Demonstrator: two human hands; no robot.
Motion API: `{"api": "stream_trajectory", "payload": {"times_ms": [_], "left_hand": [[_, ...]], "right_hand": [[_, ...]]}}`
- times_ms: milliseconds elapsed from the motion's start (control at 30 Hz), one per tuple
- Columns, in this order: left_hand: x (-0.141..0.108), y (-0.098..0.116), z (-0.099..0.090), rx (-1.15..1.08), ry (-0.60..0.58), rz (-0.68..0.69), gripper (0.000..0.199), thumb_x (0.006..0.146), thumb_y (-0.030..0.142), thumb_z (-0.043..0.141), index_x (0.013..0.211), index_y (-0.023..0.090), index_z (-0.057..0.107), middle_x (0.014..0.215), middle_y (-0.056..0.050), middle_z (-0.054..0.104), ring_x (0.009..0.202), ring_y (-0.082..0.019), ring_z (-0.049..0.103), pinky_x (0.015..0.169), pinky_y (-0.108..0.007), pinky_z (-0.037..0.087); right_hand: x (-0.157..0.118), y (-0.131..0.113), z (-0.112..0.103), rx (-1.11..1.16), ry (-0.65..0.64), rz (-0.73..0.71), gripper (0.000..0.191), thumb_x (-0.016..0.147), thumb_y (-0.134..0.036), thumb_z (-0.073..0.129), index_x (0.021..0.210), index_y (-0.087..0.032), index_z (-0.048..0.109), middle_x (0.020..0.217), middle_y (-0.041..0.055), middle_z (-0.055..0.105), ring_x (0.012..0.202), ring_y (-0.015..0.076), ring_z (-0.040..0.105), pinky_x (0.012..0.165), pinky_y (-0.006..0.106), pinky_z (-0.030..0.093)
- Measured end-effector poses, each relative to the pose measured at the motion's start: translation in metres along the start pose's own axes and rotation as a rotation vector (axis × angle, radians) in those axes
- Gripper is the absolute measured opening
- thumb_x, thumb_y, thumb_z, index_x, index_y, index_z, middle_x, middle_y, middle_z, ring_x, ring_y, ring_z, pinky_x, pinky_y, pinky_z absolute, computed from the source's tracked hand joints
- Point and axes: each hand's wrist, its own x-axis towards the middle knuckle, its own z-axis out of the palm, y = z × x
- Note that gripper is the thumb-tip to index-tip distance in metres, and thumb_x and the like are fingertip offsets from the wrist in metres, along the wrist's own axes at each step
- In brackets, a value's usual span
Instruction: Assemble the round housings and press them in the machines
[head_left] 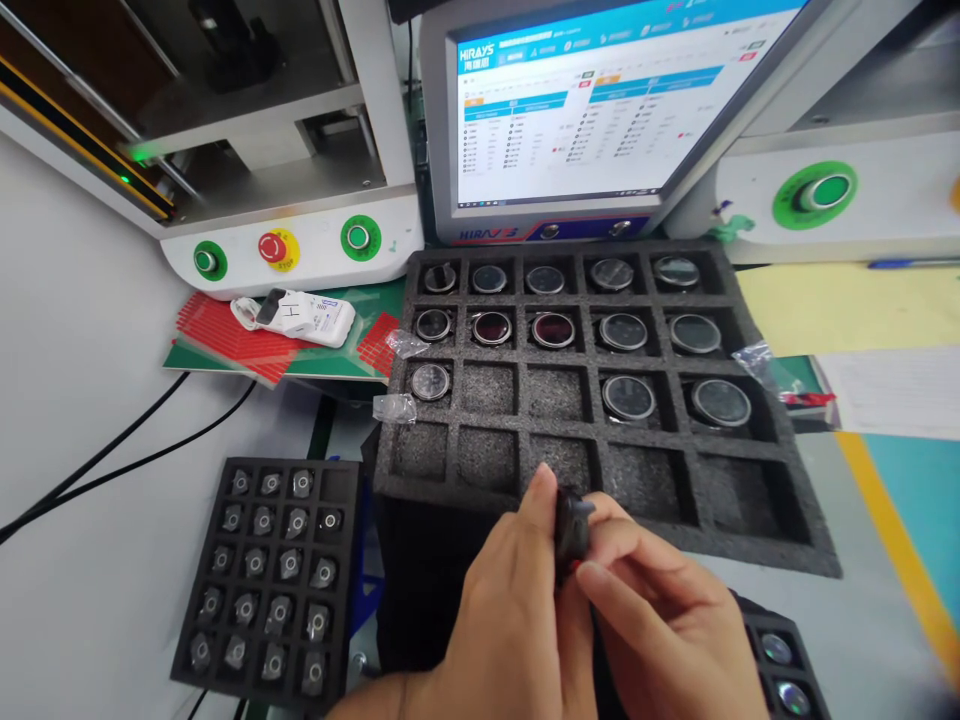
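Close together at the bottom middle, my left hand [510,600] and my right hand [660,610] both grip a small black device [572,530], seen edge-on. The left fingers wrap its left side, while the right thumb and fingers pinch its right side, near a small red spot. Just beyond them lies a black foam tray [795,545] with square compartments. Round watch-like discs [628,398] fill its two back rows and part of the third row. The front row holds none. The device's face is hidden by its angle.
A second foam tray [341,580] with small wrapped parts stands at lower left. Another tray [784,665] shows at lower right. Behind are a monitor [540,220], machine buttons [358,237], and a white handheld unit [315,318] on red-striped sheets. Cables hang at left.
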Motion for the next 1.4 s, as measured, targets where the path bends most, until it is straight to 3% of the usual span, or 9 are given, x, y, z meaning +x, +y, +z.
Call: {"api": "stream_trajectory", "payload": {"times_ms": [333, 500, 700, 833, 933, 1033, 1133, 1233, 1400], "left_hand": [[-0.002, 0.003, 0.006, 0.026, 0.057, -0.066, 0.059, 0.102, 0.022, 0.041, 0.158, 0.022, 0.023, 0.133, -0.014, 0.065, 0.116, -0.026, 0.067, 0.096, -0.037, 0.058], [-0.006, 0.013, 0.01, 0.079, 0.108, -0.154, 0.058, 0.103, 0.022, 0.04, 0.158, 0.025, 0.022, 0.138, -0.01, 0.063, 0.118, -0.024, 0.065, 0.097, -0.035, 0.058], [-0.005, 0.009, 0.01, 0.136, 0.123, -0.13, 0.055, 0.103, 0.023, 0.037, 0.157, 0.023, 0.026, 0.136, -0.013, 0.063, 0.114, -0.023, 0.068, 0.089, -0.033, 0.061], [0.0, 0.0, 0.004, 0.143, 0.061, -0.016, 0.053, 0.104, 0.022, 0.035, 0.156, 0.019, 0.026, 0.137, -0.015, 0.062, 0.118, -0.023, 0.066, 0.095, -0.034, 0.059], [0.005, 0.0, -0.008, 0.092, 0.023, -0.063, 0.046, 0.103, 0.021, 0.037, 0.149, 0.019, 0.039, 0.134, -0.016, 0.064, 0.115, -0.024, 0.067, 0.095, -0.036, 0.058], [0.012, 0.005, -0.021, -0.13, -0.107, -0.168, 0.037, 0.101, 0.02, 0.039, 0.136, 0.018, 0.051, 0.107, -0.011, 0.073, 0.089, -0.019, 0.072, 0.081, -0.03, 0.06], [0.02, 0.01, -0.027, -0.364, -0.186, -0.261, 0.025, 0.1, 0.021, 0.044, 0.118, 0.016, 0.061, 0.08, -0.005, 0.071, 0.069, -0.015, 0.069, 0.064, -0.023, 0.057], [0.024, 0.013, -0.026, -0.4, -0.18, -0.29, 0.017, 0.097, 0.023, 0.053, 0.103, 0.015, 0.066, 0.079, -0.005, 0.074, 0.067, -0.016, 0.071, 0.062, -0.022, 0.056], [0.021, 0.012, -0.022, -0.194, -0.107, -0.151, 0.016, 0.096, 0.024, 0.054, 0.095, 0.015, 0.066, 0.078, -0.007, 0.076, 0.065, -0.018, 0.073, 0.057, -0.021, 0.056]], "right_hand": [[-0.003, 0.002, -0.002, 0.032, 0.005, -0.011, 0.027, 0.083, -0.033, 0.075, 0.063, -0.019, 0.065, 0.069, 0.0017, 0.054, 0.057, 0.0129, 0.055, 0.05, 0.019, 0.051], [-0.002, 0.003, 0.001, 0.203, -0.012, 0.028, 0.021, 0.081, -0.028, 0.079, 0.068, -0.02, 0.064, 0.074, 0.001, 0.056, 0.059, 0.0119, 0.059, 0.055, 0.019, 0.054], [0.005, 0.004, 0.01, 0.374, 0.039, 0.099, 0.039, 0.069, -0.026, 0.089, 0.068, -0.019, 0.051, 0.071, -0.0017, 0.055, 0.057, 0.0104, 0.056, 0.051, 0.017, 0.053], [0.003, 0.004, 0.006, 0.272, 0.071, 0.061, 0.033, 0.071, -0.029, 0.088, 0.075, -0.021, 0.056, 0.074, -0.001, 0.056, 0.061, 0.0113, 0.059, 0.056, 0.018, 0.056], [0.0, 0.003, -0.006, 0.084, 0.085, -0.096, 0.017, 0.083, -0.029, 0.078, 0.089, -0.022, 0.063, 0.09, 0.0034, 0.06, 0.07, 0.0126, 0.063, 0.066, 0.02, 0.059], [0.0, 0.004, -0.016, -0.09, 0.106, -0.231, 0.011, 0.093, -0.022, 0.065, 0.104, -0.024, 0.068, 0.115, 0.008, 0.059, 0.101, 0.0166, 0.065, 0.089, 0.022, 0.057], [0.002, 0.003, -0.016, -0.174, -0.018, -0.269, 0.02, 0.097, -0.025, 0.059, 0.115, -0.025, 0.068, 0.129, 0.0104, 0.057, 0.124, 0.0239, 0.057, 0.101, 0.032, 0.053], [0.004, -0.002, -0.011, -0.251, -0.147, -0.27, 0.021, 0.098, -0.029, 0.057, 0.114, -0.023, 0.069, 0.126, 0.0125, 0.06, 0.119, 0.0276, 0.061, 0.095, 0.038, 0.057], [0.005, -0.009, -0.004, -0.251, -0.206, -0.298, 0.014, 0.098, -0.027, 0.056, 0.107, -0.024, 0.066, 0.111, 0.0084, 0.065, 0.101, 0.0223, 0.068, 0.086, 0.032, 0.061]]}}
